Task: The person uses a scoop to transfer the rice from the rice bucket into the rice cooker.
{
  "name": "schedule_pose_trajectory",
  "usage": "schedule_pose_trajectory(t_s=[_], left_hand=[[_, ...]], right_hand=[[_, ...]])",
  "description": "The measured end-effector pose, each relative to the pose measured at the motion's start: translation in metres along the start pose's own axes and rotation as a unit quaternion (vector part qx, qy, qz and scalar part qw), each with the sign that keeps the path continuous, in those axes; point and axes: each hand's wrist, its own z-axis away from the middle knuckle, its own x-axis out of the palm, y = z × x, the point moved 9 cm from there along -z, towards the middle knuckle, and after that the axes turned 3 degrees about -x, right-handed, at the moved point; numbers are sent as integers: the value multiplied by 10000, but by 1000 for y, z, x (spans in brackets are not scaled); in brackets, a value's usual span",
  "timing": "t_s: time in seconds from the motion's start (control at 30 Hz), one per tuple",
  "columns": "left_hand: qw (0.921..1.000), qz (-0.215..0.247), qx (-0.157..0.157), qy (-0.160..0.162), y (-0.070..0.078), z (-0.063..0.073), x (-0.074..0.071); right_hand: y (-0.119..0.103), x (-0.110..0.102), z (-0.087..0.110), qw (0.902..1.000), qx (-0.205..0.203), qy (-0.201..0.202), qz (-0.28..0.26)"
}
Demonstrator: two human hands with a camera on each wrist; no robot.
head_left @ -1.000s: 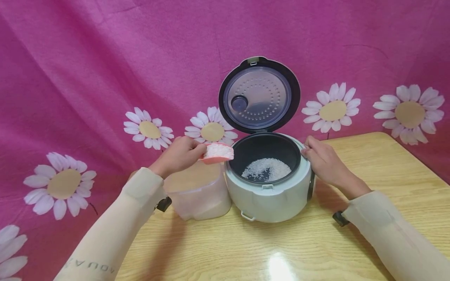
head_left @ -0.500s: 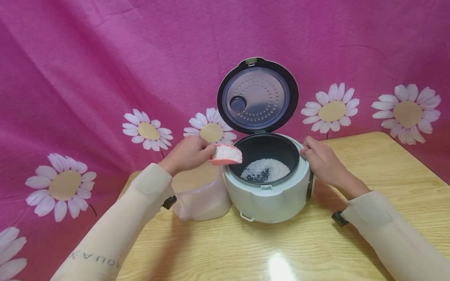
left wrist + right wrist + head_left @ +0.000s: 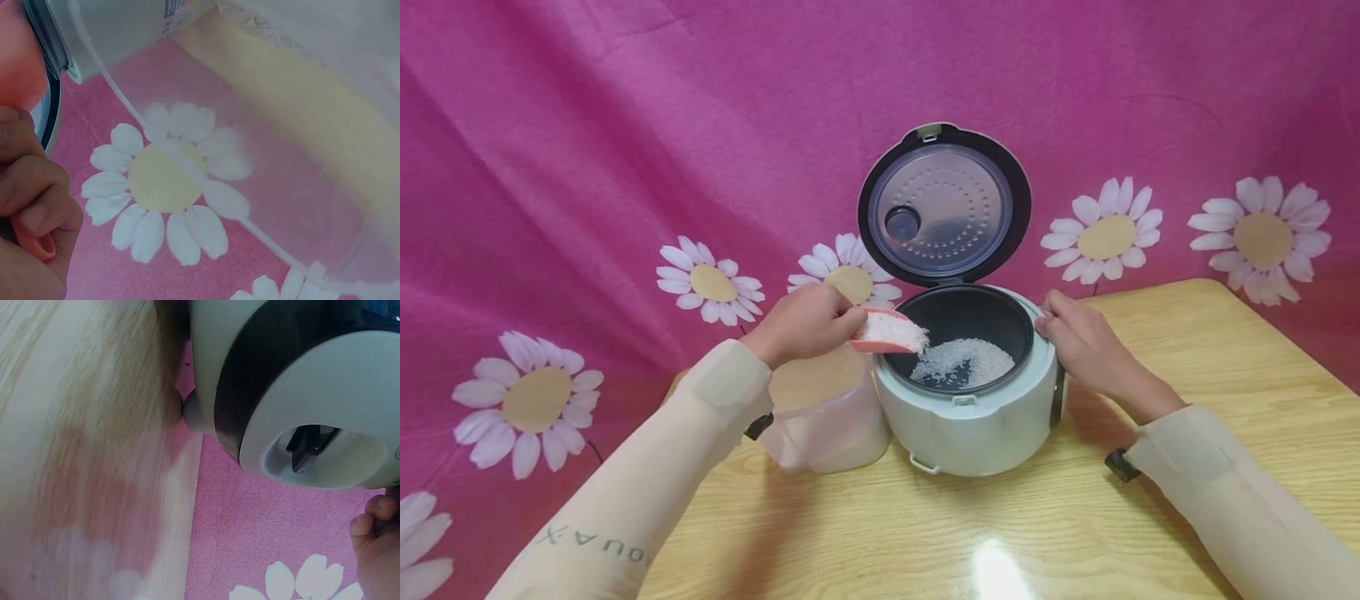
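Note:
In the head view my left hand point(image 3: 805, 323) grips the handle of a coral-pink scoop point(image 3: 887, 347), heaped with white rice. The scoop's lip reaches over the left rim of the rice cooker point(image 3: 962, 442), with grains spilling at its tip. More rice point(image 3: 981, 362) lies in the cooker's dark inner pot point(image 3: 936, 312), part of the pot floor showing. The cooker's lid point(image 3: 951, 208) stands raised. My right hand point(image 3: 1086, 346) holds the cooker's right upper edge, thumb near the rim. The right wrist view shows curled fingers point(image 3: 378, 515) beside the cooker's side.
A translucent plastic container point(image 3: 838, 429) stands left of the cooker, below my left hand, with rice visible inside in the left wrist view. Both stand on a wooden table point(image 3: 865, 533). A magenta cloth point(image 3: 700, 108) with printed daisies hangs behind.
My left hand has carried the scoop rightward, over the cooker's rim, and its tip now dips with grains sliding off. The right hand stays on the cooker's edge.

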Motion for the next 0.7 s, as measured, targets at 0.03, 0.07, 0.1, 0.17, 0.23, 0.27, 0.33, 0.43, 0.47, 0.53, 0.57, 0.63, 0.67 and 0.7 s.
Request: schedule_pose_trajectory(t_s=[0.03, 0.07, 0.1, 0.17, 0.23, 0.27, 0.33, 0.43, 0.47, 0.53, 0.57, 0.63, 0.67, 0.7], left_hand=[[10000, -52, -5, 6, 0, 0, -1], [10000, -77, -11, 6, 1, 0, -2], [9999, -128, -10, 12, 1, 0, -3], [9998, -201, -36, 9, 3, 0, -5], [9997, -216, -92, -43, 4, -1, -7], [9996, -226, -118, -80, 5, -1, -7], [9993, -294, -183, -130, 5, -1, -8], [9988, -440, -186, -124, 7, -1, -11], [9986, -487, -168, -111, 8, -1, -12], [9983, -552, -144, -108, 10, 0, -13], [9982, -570, -124, -106, 10, 0, -14], [9982, -574, -103, -117, 11, -1, -14], [9982, -585, -90, -111, 12, -1, -14], [9981, -605, -78, -107, 13, -1, -15]], right_hand=[[0, 0, 0, 10000, 12, -15, -8], [0, 1, 0, 10000, 26, -26, -12], [0, 1, 0, 10000, 45, -45, -17], [1, 2, 0, 10000, 58, -64, -3], [1, 2, 0, 10000, 60, -76, -6], [1, 1, 0, 10000, 52, -75, -5], [0, 1, 0, 10000, 23, -57, -2], [0, 0, 0, 10000, -33, -21, -2], [0, 0, 0, 10000, -44, -17, -5], [-1, 0, 0, 10000, -70, -12, -6], [-1, 0, 0, 10000, -74, -14, -8], [-1, 0, 0, 10000, -89, 1, 12], [-1, 0, 0, 10000, -95, -1, 11], [-1, 0, 0, 9999, -100, 5, 16]])
